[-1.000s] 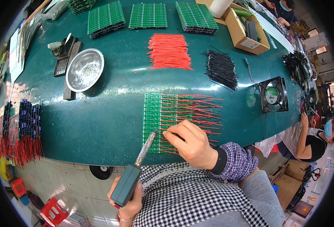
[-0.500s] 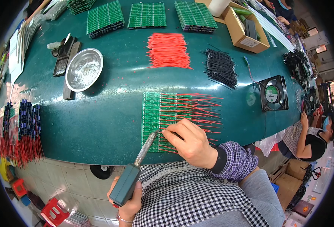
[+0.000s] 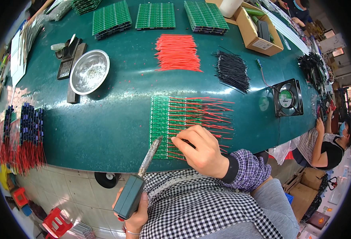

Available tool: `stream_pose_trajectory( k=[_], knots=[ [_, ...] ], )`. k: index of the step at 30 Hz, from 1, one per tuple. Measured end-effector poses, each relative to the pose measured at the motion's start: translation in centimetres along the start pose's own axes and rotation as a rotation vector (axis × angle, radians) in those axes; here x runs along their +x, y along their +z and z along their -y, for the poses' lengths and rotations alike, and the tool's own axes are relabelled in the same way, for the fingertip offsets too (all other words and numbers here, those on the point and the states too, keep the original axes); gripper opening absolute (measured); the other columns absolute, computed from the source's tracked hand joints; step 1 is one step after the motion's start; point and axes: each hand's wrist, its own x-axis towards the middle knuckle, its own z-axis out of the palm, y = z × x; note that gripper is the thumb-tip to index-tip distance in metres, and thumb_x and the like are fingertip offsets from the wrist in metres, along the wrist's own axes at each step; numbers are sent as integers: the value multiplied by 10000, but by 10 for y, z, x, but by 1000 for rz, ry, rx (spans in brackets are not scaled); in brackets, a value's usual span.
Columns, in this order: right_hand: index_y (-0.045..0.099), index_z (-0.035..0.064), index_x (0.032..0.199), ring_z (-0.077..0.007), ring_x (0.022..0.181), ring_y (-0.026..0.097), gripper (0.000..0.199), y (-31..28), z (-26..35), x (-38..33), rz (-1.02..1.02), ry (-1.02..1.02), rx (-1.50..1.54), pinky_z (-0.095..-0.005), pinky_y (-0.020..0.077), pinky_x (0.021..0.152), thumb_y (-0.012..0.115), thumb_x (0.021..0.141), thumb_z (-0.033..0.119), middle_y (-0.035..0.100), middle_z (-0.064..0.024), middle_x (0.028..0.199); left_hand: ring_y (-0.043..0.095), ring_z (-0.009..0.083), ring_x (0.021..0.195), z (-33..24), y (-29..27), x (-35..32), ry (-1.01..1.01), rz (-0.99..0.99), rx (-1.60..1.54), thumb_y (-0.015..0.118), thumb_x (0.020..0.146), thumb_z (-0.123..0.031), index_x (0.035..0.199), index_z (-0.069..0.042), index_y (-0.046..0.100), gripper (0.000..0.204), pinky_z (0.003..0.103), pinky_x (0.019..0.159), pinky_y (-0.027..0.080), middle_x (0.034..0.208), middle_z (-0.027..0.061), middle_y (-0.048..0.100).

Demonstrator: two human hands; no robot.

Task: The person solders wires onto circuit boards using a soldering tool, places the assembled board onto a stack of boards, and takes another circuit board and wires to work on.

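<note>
My left hand is wrapped round the dark green handle of a soldering iron. The iron's tip points up and right, over the green circuit board panel at the table's near edge. Several red wires run rightward from a row on that panel, side by side. Over the panel's lower part, my right hand has thumb and forefinger pinched around a thin red wire, its end close to the row of joints. The hand hides much of that wire.
Red wires and black wires lie in piles beyond the panel. A metal bowl stands at left, a small fan at right. Stacked green panels line the far side. Wired boards lie far left. A co-worker is at right.
The soldering iron's tip has drawn back slightly to the left, away from my right fingertips. My right hand stays nearly in place, still pinched.
</note>
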Motion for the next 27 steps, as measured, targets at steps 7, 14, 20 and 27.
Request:
stream_pose_trajectory(
  k=[7, 14, 20, 27],
  knots=[
    [736, -30, 961, -242, 784, 628, 304, -1, 3, -4, 19, 7, -26, -337, 515, 638, 710, 661, 10, 656, -91, 894, 662, 262, 678, -1, 3, 1, 79, -9, -9, 779, 730, -6, 905, 56, 714, 197, 339, 603, 515, 847, 164, 679],
    [734, -25, 959, -237, 781, 622, 301, 0, 4, -6, 28, 13, -33, -338, 497, 634, 702, 662, 7, 653, -87, 893, 645, 264, 651, -4, 3, 6, 148, 36, 41, 776, 720, 6, 898, 49, 711, 194, 338, 580, 500, 822, 153, 669],
    [731, -23, 969, -232, 772, 615, 312, 1, 4, -7, 33, 7, -46, -341, 484, 628, 701, 660, 6, 648, -83, 889, 631, 261, 638, -5, 6, 8, 192, 48, 36, 773, 731, 3, 877, 46, 704, 167, 343, 569, 488, 797, 135, 658],
    [716, -26, 967, -220, 780, 609, 278, 1, 3, -8, 41, 3, -52, -333, 477, 636, 700, 693, 21, 633, -75, 884, 620, 263, 640, 5, 1, -4, 89, 22, 11, 778, 725, -8, 898, 44, 706, 194, 351, 563, 477, 810, 143, 656]
  ],
)
